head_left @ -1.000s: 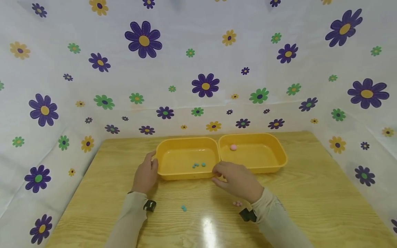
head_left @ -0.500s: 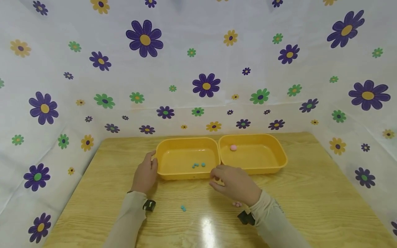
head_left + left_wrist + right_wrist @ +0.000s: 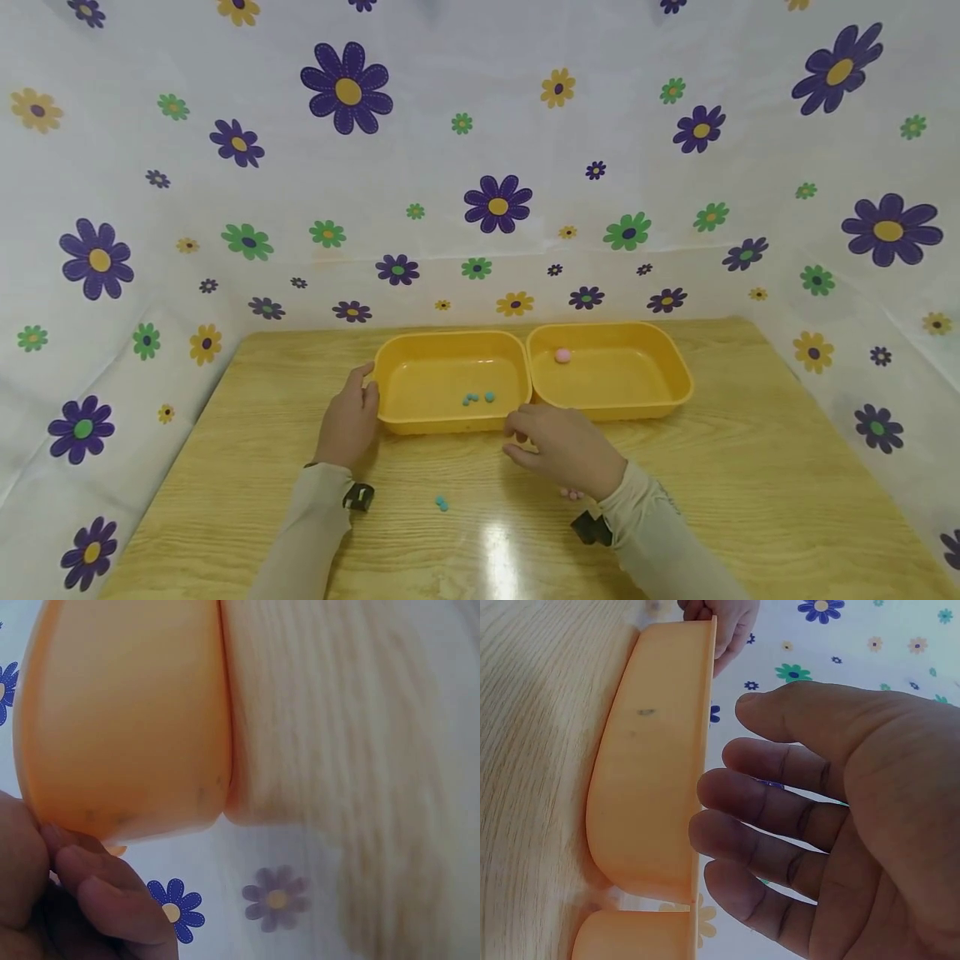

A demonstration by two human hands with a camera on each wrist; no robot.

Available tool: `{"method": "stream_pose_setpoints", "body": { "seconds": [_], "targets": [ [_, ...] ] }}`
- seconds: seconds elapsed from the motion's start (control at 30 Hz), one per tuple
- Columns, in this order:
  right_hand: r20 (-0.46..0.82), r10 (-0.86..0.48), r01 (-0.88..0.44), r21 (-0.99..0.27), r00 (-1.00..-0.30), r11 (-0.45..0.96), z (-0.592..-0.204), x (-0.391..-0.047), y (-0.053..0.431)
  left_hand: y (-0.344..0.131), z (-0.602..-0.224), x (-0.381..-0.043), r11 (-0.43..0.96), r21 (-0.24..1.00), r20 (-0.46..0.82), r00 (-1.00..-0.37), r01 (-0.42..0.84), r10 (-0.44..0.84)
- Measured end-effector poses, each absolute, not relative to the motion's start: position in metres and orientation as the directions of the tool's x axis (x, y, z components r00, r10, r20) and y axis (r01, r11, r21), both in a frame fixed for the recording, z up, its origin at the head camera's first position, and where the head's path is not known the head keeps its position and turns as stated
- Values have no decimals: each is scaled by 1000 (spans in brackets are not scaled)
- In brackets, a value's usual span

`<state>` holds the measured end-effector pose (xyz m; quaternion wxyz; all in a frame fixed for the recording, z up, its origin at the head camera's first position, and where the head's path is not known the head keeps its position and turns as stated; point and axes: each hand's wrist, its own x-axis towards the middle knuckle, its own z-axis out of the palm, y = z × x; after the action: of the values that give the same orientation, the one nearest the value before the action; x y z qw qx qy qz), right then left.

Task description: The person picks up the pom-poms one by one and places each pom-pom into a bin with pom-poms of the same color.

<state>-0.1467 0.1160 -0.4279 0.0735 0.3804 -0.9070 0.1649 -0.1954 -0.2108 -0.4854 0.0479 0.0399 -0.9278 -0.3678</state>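
Note:
Two yellow plastic trays stand side by side at the back of the table. My left hand (image 3: 348, 426) grips the left end of the left tray (image 3: 420, 423), its fingers and thumb at the rim (image 3: 34, 814). My right hand (image 3: 570, 447) hovers by that tray's front right corner. In the right wrist view its palm shows bare, with fingers (image 3: 739, 796) loosely spread and bent beside the tray wall. Several small blue balls (image 3: 490, 397) lie in the left tray. One pink ball (image 3: 562, 356) sits in the right tray (image 3: 637, 410).
A small cluster of blue balls (image 3: 442, 503) lies on the wooden table (image 3: 405, 550) in front of the left tray. Small pink balls (image 3: 572, 493) lie beside my right wrist, partly covered by it. A white cloth with printed flowers (image 3: 497, 204) surrounds the table's back and sides.
My right hand has drawn slightly left and toward me, away from where the two trays meet. The left hand keeps its place on the left tray, and the balls have not moved.

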Motion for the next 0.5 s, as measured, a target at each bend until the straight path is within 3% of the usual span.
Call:
{"method": "stream_pose_setpoints", "body": {
  "seconds": [0.5],
  "targets": [
    [235,-676,-716,-257,-698,650,-430,-145,114,-211,-488,-195,725,688,80,-991,-24,-109]
  ]
}}
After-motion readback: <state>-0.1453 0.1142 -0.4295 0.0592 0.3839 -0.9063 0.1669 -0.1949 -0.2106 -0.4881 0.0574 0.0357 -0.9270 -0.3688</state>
